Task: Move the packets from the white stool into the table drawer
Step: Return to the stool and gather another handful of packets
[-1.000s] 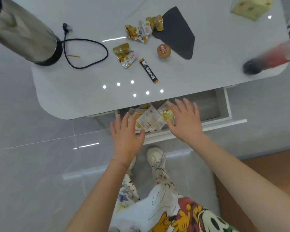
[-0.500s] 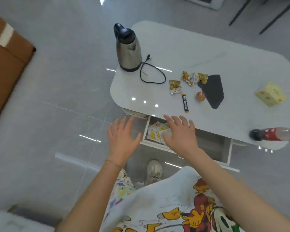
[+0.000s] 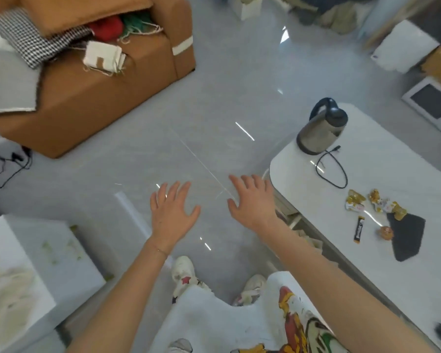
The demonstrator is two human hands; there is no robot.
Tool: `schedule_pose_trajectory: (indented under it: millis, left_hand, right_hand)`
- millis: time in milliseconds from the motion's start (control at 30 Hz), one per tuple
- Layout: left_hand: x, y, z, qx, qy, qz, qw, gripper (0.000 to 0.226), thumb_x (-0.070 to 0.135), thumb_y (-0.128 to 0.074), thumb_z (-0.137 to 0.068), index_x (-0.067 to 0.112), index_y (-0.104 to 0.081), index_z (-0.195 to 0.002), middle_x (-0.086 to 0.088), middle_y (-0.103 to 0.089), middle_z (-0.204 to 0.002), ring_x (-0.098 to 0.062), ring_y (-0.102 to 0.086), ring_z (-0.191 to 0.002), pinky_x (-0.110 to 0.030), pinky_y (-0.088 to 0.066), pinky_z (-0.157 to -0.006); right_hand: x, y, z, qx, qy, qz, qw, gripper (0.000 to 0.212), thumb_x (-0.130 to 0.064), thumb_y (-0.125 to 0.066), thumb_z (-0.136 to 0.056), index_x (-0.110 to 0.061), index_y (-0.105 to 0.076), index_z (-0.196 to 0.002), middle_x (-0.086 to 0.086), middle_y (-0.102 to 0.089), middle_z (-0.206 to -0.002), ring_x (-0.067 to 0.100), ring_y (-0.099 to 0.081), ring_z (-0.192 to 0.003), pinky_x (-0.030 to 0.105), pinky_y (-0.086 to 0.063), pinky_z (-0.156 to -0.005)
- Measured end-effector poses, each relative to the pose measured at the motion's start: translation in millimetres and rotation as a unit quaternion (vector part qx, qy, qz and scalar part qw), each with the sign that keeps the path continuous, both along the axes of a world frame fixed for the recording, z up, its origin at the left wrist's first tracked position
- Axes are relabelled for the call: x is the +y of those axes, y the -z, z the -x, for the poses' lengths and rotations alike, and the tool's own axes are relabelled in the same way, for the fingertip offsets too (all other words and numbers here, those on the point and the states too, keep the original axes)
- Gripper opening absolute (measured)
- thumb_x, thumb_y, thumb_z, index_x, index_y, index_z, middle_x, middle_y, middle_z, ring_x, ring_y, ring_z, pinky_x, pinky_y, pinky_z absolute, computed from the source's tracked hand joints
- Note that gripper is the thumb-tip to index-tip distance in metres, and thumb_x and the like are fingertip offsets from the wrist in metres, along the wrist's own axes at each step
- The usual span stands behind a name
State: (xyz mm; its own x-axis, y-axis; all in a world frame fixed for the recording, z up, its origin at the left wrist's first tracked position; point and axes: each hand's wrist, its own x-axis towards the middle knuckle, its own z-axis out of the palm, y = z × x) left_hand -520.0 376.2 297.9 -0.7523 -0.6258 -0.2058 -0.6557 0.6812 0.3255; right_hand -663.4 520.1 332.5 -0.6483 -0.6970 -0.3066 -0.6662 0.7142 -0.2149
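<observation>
Both hands have left the drawer since the earlier frame, and the view has swung leftward away from the table. Largest in frame, the glossy grey tiled floor (image 3: 214, 103) lies under both palms. Right of the hands stands the white, round-cornered, polished table (image 3: 367, 263), its open drawer (image 3: 294, 220) just below the tabletop edge, beside the right wrist; pale packets inside it (image 3: 313, 242) are partly hidden by the forearm. Left of the table and nearer the wearer sits the white box-shaped stool (image 3: 61, 240), its matte top carrying blurred yellow-green packets (image 3: 8, 289) whose long axes cannot be told. The left hand (image 3: 172, 215) is much nearer the stool, which lies down and to the left of its fingers; the right hand (image 3: 251, 202) hovers near the table corner. Each hand is flat, fingers spread, holding nothing. The next reach probably falls to the left hand.
</observation>
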Motion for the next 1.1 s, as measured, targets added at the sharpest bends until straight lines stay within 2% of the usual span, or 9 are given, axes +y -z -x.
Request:
schedule_pose_trajectory:
  millis: [133,333,667,767,833,1000,1100]
  left_hand:
    - [-62.6,-5.1,-47.1,0.008,-0.039,0.011,0.999,0.079,0.064,-0.027,-0.075,0.027,-0.042,-0.144,-0.004,-0.044,-0.148,-0.033,-0.026,-0.142,-0.051,-0.017,-0.115]
    - [-141.0,-13.3,-115.3,0.008,-0.110,-0.001,0.994,0.073,0.058,-0.036,-0.081,0.030,-0.032,-0.149,-0.002,-0.033,-0.155,-0.029,-0.014,-0.146,-0.048,-0.007,-0.117]
    - [-214.5,-17.3,-191.1,0.028,-0.253,-0.021,0.967,0.071,0.057,-0.041,-0.086,0.031,-0.027,-0.150,-0.002,-0.029,-0.157,-0.030,-0.012,-0.147,-0.048,-0.005,-0.118]
    - [-233.8,-14.7,-211.1,0.032,-0.312,-0.029,0.949,0.068,0.051,-0.053,-0.090,0.029,-0.029,-0.149,-0.004,-0.030,-0.156,-0.031,-0.013,-0.146,-0.048,-0.009,-0.118]
    - [-245.6,-14.5,-224.1,0.032,-0.359,-0.041,0.932,0.067,0.051,-0.053,-0.090,0.030,-0.029,-0.149,-0.003,-0.029,-0.156,-0.030,-0.013,-0.146,-0.046,-0.009,-0.118]
    - [-272.9,-15.0,-252.2,0.046,-0.469,-0.067,0.879,0.079,0.064,-0.035,-0.076,0.030,-0.032,-0.148,-0.002,-0.030,-0.155,-0.029,-0.015,-0.146,-0.046,-0.012,-0.117]
    - [-285.6,-13.4,-271.5,0.058,-0.516,-0.062,0.853,0.088,0.068,-0.025,-0.067,0.027,-0.040,-0.144,-0.002,-0.037,-0.152,-0.031,-0.021,-0.144,-0.044,-0.016,-0.116]
  right_hand:
    - [-85.5,-0.3,-34.9,0.005,-0.051,0.007,0.999,0.061,-0.040,-0.050,-0.089,-0.024,-0.033,-0.146,0.005,-0.046,-0.140,0.032,-0.032,-0.134,0.048,-0.018,-0.112]
    - [-199.4,-1.6,-84.1,0.008,-0.115,-0.007,0.993,0.063,-0.042,-0.044,-0.092,-0.026,-0.024,-0.149,0.004,-0.039,-0.146,0.030,-0.025,-0.139,0.047,-0.016,-0.114]
    - [-325.3,-9.0,-143.3,0.014,-0.250,-0.034,0.968,0.066,-0.044,-0.040,-0.094,-0.029,-0.013,-0.152,0.005,-0.032,-0.150,0.030,-0.020,-0.142,0.048,-0.013,-0.116]
    - [-360.9,-5.4,-161.3,0.012,-0.302,-0.042,0.952,0.068,-0.045,-0.039,-0.094,-0.029,-0.008,-0.153,0.006,-0.028,-0.153,0.030,-0.018,-0.143,0.048,-0.013,-0.117]
    - [-386.2,-2.2,-174.4,0.006,-0.331,-0.045,0.942,0.069,-0.045,-0.039,-0.094,-0.030,-0.007,-0.153,0.006,-0.028,-0.153,0.031,-0.017,-0.143,0.048,-0.012,-0.117]
    - [-447.5,2.2,-210.5,-0.008,-0.412,-0.047,0.910,0.069,-0.045,-0.039,-0.094,-0.030,-0.008,-0.153,0.006,-0.028,-0.153,0.029,-0.017,-0.143,0.048,-0.011,-0.117]
    - [-478.9,1.4,-228.6,-0.010,-0.454,-0.043,0.890,0.068,-0.044,-0.041,-0.094,-0.029,-0.011,-0.153,0.005,-0.031,-0.151,0.029,-0.019,-0.142,0.047,-0.013,-0.117]
